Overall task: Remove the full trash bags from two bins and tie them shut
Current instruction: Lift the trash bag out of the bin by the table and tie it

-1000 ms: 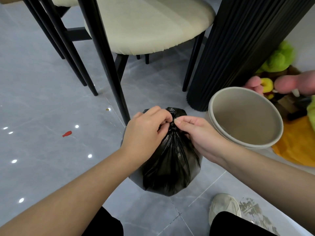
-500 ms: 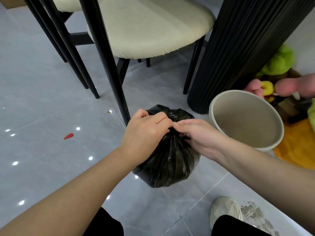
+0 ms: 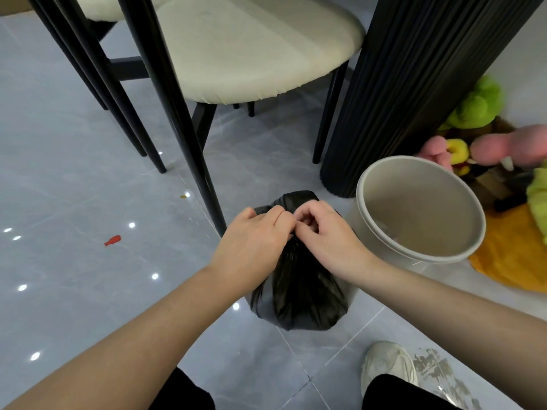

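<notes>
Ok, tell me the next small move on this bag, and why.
Probably pull the two ends apart to snug the knot. Both the left hand and right hand pinch the gathered neck of the black trash bag, already out of the beige bin.

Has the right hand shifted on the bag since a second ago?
Yes. The right hand curled its fingers over the black bag's neck, now nearer the bin rim.

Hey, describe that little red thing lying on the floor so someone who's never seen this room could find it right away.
Start at the cream-seated chair with thin black legs, then look down to the grey tiled floor on its left side. The small red scrap lies there alone, well left of the black trash bag that both hands are gathering. It is the only red thing on the tiles; the bright dots around it are just light reflections.
</notes>
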Demonstrator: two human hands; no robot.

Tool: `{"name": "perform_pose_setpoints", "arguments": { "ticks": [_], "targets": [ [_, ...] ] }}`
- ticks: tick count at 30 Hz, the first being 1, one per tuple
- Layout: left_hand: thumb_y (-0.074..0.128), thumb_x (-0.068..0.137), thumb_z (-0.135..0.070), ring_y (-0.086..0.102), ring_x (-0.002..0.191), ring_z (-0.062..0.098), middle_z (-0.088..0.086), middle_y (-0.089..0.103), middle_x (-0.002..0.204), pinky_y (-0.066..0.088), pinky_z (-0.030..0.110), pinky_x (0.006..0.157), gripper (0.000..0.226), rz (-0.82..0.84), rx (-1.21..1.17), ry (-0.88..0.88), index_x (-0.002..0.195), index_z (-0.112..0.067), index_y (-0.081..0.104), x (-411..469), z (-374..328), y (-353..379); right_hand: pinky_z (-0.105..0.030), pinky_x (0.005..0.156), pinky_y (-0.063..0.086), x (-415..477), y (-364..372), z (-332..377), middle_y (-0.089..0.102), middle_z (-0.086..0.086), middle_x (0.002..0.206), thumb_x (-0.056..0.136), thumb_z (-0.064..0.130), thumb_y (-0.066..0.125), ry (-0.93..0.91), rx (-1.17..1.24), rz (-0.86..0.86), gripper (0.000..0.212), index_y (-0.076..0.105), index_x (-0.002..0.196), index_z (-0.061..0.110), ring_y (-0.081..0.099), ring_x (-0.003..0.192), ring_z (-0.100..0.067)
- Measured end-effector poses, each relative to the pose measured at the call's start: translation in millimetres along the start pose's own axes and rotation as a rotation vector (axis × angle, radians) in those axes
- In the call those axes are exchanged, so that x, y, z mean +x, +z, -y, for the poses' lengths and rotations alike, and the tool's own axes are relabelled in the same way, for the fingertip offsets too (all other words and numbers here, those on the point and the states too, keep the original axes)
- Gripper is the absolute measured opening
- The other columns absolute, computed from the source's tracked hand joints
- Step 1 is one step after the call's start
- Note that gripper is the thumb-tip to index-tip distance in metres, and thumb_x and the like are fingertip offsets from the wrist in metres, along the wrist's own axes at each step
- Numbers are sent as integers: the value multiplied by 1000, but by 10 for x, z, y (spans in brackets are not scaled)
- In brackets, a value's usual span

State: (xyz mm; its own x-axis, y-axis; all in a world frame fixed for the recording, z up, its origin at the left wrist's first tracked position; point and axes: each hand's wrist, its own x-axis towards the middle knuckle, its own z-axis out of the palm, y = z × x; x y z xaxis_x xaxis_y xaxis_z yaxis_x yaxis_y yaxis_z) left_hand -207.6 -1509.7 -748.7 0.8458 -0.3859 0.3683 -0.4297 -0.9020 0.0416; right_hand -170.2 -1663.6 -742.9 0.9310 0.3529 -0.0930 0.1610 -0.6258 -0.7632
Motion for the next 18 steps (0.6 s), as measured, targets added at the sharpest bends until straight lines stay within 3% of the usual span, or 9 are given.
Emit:
{"name": "perform_pose_setpoints", "arguments": {
  "ticks": [2,4,6,9,13,15,18],
  "targets": [
    [45,88,-21,48,48,19,-1,54,68,26,24,52,18,-3,-40,-74,76,-14,56,32,-6,-76,-32,104,26,11,-89,-28,46,14,127,82,26,51,-120,-49,76,37,52,117,38,40,123,-8],
    [47,88,-22,49,47,17,-2,55,69,23,21,47,16,-18,-77,-97,76,-14,55,114,3,-195,-37,113,8,52,-202,-11,28,21,148,77,31,50,-212,-116,198,56,41,132,43,13,143,-6],
    [60,83,-17,52,49,14,-3,56,70,22,19,45,7,1,-64,-75,78,-14,56,252,33,-361,-44,116,3,148,-274,45,26,22,151,77,41,50,-271,-168,246,54,42,130,43,8,146,-7],
    [76,71,-9,47,43,16,-3,52,69,21,22,38,24,107,-1,-136,78,-15,54,491,89,-740,-53,116,8,314,-396,253,43,19,140,78,46,43,-296,-265,222,44,55,119,34,27,138,-10],
    [81,63,-8,40,34,19,-3,50,65,14,20,35,32,294,59,-212,76,-15,53,712,257,-1398,-50,116,11,410,-669,678,48,18,134,74,49,32,-292,-360,256,54,63,114,28,35,130,-10],
    [73,77,-15,43,42,20,-3,52,74,14,24,37,24,390,-11,-257,83,-15,50,818,302,-1775,-48,116,10,413,-812,966,49,18,134,74,49,32,-282,-350,303,54,63,114,29,36,130,-11],
    [46,97,-24,49,68,20,-6,46,90,34,31,57,9,508,-279,-437,91,-19,42,938,396,-2295,-49,116,13,371,-1016,1500,46,16,136,79,44,46,-259,-311,378,43,62,116,28,34,131,-11]
  ]
}}
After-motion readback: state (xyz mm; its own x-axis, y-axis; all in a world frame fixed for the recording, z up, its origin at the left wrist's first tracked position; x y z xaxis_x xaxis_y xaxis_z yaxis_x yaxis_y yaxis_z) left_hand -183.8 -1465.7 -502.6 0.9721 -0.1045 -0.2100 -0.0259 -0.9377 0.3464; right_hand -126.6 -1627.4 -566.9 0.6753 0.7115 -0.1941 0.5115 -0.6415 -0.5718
